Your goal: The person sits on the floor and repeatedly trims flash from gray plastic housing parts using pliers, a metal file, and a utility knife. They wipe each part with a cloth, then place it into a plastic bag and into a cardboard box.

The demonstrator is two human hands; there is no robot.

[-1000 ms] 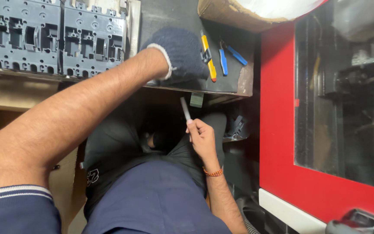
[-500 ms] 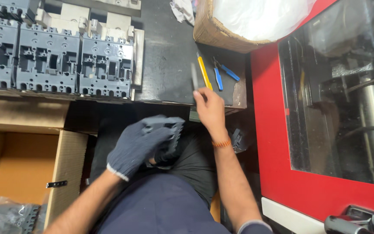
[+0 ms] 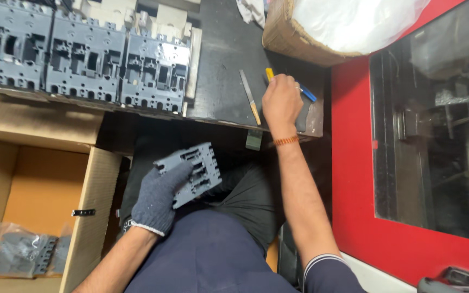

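From the head view, your gloved left hand (image 3: 158, 198) sits low over your lap, its knitted grey fingers clamped around a grey moulded plastic breaker housing (image 3: 191, 172), a ribbed, slotted block held tilted with its long axis running from near left to far right. Your bare right hand (image 3: 281, 101) reaches far ahead to the dark worktop (image 3: 218, 65), fingers curled down on a yellow-handled tool (image 3: 270, 73) at the right end; whether they have closed on it you cannot tell from here. Just left of that hand lies a slim flat metal blade with a wooden-coloured handle (image 3: 249, 97), long axis running near to far, and a blue-handled tool (image 3: 308, 95) pokes out on the right. So the right hand is nearest the tools, well apart from the housing. Farther left on the worktop stands a row of matching grey breaker housings (image 3: 82, 59). An open cardboard box (image 3: 44, 179) at near left holds bagged grey parts (image 3: 20, 255).
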